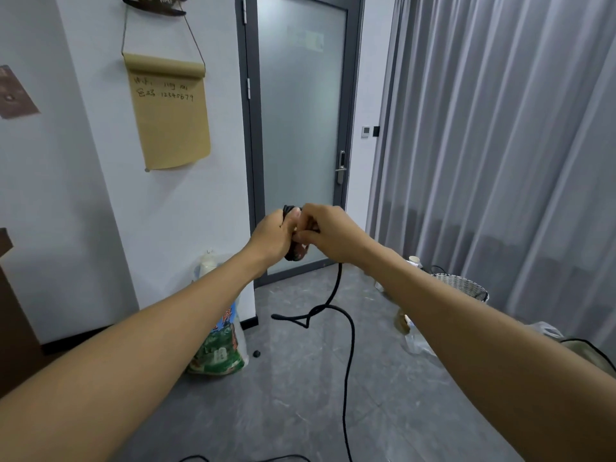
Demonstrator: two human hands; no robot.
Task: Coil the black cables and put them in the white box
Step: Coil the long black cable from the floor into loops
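Note:
A black cable (349, 345) hangs from my hands down to the grey floor, with a loop and a loose end near the middle. My left hand (271, 238) grips a small bundle of coiled black cable (295, 253) held out in front of me at chest height. My right hand (325, 233) touches the left one and pinches the cable at the bundle, fingers curled round it. Most of the coil is hidden between the two hands. No white box is in view.
A frosted glass door (300, 135) stands straight ahead, grey curtains (500, 145) on the right. A printed bag (221, 341) leans against the white wall on the left. A woven white basket (463, 286) and plastic bags (416, 338) sit on the floor at right. A small black object (256, 353) lies on the floor.

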